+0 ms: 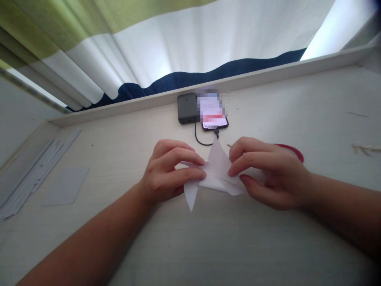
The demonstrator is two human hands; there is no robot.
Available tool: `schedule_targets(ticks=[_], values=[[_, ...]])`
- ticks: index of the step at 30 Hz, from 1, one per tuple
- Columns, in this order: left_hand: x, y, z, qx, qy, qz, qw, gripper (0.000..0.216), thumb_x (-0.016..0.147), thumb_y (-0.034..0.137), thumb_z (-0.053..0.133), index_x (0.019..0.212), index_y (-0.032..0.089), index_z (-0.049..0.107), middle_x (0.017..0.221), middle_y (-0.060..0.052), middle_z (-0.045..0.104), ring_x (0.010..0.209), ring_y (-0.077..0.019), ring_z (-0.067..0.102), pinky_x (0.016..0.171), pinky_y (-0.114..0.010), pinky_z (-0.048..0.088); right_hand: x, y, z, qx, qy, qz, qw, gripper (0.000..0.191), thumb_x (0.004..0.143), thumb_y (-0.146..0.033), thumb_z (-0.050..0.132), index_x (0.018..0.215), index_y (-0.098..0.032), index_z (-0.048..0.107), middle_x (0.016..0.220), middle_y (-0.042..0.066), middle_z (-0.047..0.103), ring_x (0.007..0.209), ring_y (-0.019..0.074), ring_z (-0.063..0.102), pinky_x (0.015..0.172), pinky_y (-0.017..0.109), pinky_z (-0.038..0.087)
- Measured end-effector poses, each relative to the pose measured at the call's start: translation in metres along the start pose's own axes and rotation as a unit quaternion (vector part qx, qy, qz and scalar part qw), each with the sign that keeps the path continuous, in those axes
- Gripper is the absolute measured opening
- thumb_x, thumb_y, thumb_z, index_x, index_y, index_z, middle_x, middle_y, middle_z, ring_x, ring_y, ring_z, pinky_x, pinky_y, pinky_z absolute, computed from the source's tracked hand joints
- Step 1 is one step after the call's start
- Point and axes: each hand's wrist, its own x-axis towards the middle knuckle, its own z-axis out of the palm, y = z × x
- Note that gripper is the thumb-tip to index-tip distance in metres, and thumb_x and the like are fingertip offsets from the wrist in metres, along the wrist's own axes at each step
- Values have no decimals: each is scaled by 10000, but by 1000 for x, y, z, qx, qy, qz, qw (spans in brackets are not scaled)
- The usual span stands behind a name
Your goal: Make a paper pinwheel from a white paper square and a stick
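A piece of folded white paper point(218, 171) with pointed flaps is between my hands, over the middle of the table. One flap points away toward the phone, another points down toward me on the left. My left hand point(169, 169) grips its left side, fingers pressed on the top near the central folds. On the right side, my right hand point(268, 171) holds the paper between bent fingers and thumb. Part of the paper's right end is hidden behind the right fingers. A red curved object point(293, 151), partly covered, lies behind my right hand.
A phone point(212, 109) with a lit, blurred screen lies beside a dark power bank point(187, 108), joined by a black cable point(199, 137). At left are a stack of papers point(38, 174) and a small paper sheet point(66, 186). A raised ledge point(143, 104) and curtain point(178, 43) border the back.
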Motion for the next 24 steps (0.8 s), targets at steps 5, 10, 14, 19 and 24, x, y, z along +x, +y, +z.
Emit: schedule_targets(ticks=[5, 10, 14, 19, 24], values=[[0, 0, 1, 0, -13, -4, 1000, 158, 724, 339, 761, 857, 274, 705, 931, -3, 700, 946, -191, 600, 836, -358, 522, -1, -2, 1, -31, 13, 3, 999, 193, 719, -57, 593, 833, -203, 645, 879, 54, 547, 820, 185, 554, 680, 325, 487], [0, 1, 2, -11, -28, -3, 1000, 128, 741, 344, 746, 850, 291, 705, 931, -2, 703, 947, -195, 596, 832, -353, 517, 0, -6, 5, -19, 48, 15, 999, 167, 747, -70, 601, 832, -200, 661, 903, 64, 569, 864, 198, 574, 728, 344, 496], [0, 2, 3, -23, -41, 5, 999, 143, 729, 323, 760, 858, 288, 707, 932, 1, 703, 936, -190, 598, 837, -349, 515, 2, -6, 6, 4, 49, 16, 999, 164, 759, -60, 597, 853, -170, 675, 902, 74, 597, 874, 194, 591, 744, 338, 497], [2, 5, 4, -37, -37, -2, 999, 142, 730, 322, 760, 852, 272, 707, 925, -4, 698, 935, -187, 598, 821, -341, 522, 2, -6, 8, 10, 53, 28, 998, 158, 769, -67, 602, 858, -169, 683, 885, 70, 618, 864, 190, 591, 743, 343, 500], [5, 8, 5, -45, -35, 7, 998, 124, 734, 321, 757, 842, 280, 712, 902, -6, 703, 905, -185, 609, 784, -341, 538, 2, -7, 11, 8, 43, 4, 999, 185, 780, -57, 578, 887, -176, 671, 856, 59, 643, 838, 179, 586, 744, 344, 490]])
